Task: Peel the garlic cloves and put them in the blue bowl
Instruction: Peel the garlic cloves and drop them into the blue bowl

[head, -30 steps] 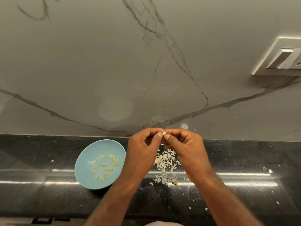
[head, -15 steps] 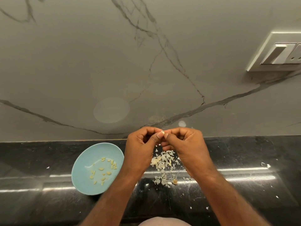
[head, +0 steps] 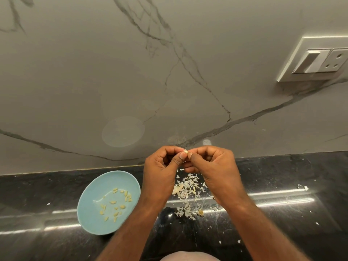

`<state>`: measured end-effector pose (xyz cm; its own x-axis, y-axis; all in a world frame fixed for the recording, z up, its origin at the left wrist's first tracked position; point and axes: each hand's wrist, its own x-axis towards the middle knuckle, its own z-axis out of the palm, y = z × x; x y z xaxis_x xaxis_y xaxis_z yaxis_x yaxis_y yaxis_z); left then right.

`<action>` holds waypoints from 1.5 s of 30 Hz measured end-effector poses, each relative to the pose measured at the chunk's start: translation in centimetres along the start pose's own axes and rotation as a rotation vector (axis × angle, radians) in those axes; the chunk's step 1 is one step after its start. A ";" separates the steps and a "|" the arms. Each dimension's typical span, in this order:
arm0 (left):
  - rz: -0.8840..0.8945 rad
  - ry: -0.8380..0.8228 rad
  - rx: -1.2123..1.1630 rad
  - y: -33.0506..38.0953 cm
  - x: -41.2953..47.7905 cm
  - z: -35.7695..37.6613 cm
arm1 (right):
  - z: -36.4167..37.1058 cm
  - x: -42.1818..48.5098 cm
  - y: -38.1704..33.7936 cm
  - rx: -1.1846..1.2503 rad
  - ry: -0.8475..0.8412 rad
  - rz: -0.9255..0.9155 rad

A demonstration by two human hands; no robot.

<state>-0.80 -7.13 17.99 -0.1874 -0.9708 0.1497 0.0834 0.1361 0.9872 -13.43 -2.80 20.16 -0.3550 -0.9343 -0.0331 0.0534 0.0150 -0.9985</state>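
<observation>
Little had changed: the left hand (head: pixel 160 172) and right hand (head: pixel 216 170) kept pinching one garlic clove (head: pixel 185 151); peeling seemed unfinished, the blue bowl (head: pixel 94 194) waiting.

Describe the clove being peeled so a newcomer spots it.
Above the black countertop, right of the blue bowl, left hand and right hand meet over a pile of peel scraps. The clove is the pale speck pinched between them, unlike the yellowish peeled cloves lying in the bowl.
</observation>
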 end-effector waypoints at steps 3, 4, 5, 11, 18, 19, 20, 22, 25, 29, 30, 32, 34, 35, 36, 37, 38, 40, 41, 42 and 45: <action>0.013 -0.001 0.006 0.1 -0.1 0.1 | 0.0 -0.1 -0.2 -0.053 0.000 -0.024; 0.020 0.004 0.009 0.1 -0.2 0.1 | 0.0 -0.1 -0.2 -0.060 0.003 -0.030; 0.028 0.010 0.011 0.1 -0.3 0.1 | 0.1 -0.1 -0.2 -0.066 0.006 -0.036; 0.025 0.045 0.013 -0.4 -0.6 0.1 | 0.8 -0.3 0.0 -0.062 0.017 -0.064; 0.022 0.061 0.049 -0.7 -0.8 0.0 | 0.9 -0.2 0.3 -0.033 0.024 -0.007; 0.018 0.062 0.057 -0.8 -0.9 0.0 | 0.9 -0.2 0.4 -0.038 0.023 -0.004; 0.011 0.060 0.053 -0.8 -0.9 0.0 | 0.9 -0.2 0.4 -0.044 0.023 -0.004; -0.022 0.045 0.007 -0.8 -0.9 0.0 | 0.9 -0.3 0.4 -0.055 0.021 -0.008; -0.096 0.034 -0.098 -0.7 -0.8 0.1 | 0.8 -0.2 0.5 -0.071 0.007 0.007; -0.160 0.043 -0.173 -0.9 -0.7 0.1 | 0.7 0.0 0.7 -0.006 -0.019 0.086; -0.164 0.042 -0.172 -1.0 -0.7 0.2 | 0.6 0.1 0.7 0.020 -0.027 0.103; -0.171 0.035 -0.161 -1.1 -0.6 0.2 | 0.5 0.2 0.8 0.065 -0.038 0.121; -0.181 0.019 -0.151 -1.2 -0.6 0.2 | 0.4 0.2 0.9 0.097 -0.042 0.129; -0.189 0.015 -0.150 -1.2 -0.6 0.2 | 0.4 0.2 0.9 0.111 -0.046 0.133; -0.200 0.015 -0.149 -1.3 -0.5 0.2 | 0.3 0.2 0.8 0.129 -0.048 0.139; -0.210 0.020 -0.152 -1.4 -0.5 0.2 | 0.3 0.3 0.9 0.153 -0.050 0.144; -0.219 0.026 -0.158 -1.4 -0.4 0.3 | 0.3 0.3 0.9 0.180 -0.056 0.149; -0.229 0.046 -0.167 -1.5 -0.3 0.4 | 0.2 0.3 0.8 0.221 -0.060 0.148; -0.231 0.057 -0.170 -1.4 -0.3 0.4 | 0.1 0.3 0.9 0.229 -0.053 0.139; -0.232 0.065 -0.175 -1.4 -0.3 0.5 | 0.0 0.3 1.0 0.218 -0.039 0.125; -0.237 0.085 -0.182 -1.3 -0.2 0.5 | -0.7 0.6 1.7 -0.046 0.041 0.035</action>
<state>-1.39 -6.96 16.66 -0.1411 -0.9853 -0.0965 0.2224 -0.1265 0.9667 -14.22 -3.12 18.42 -0.3918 -0.9175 -0.0686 0.0241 0.0643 -0.9976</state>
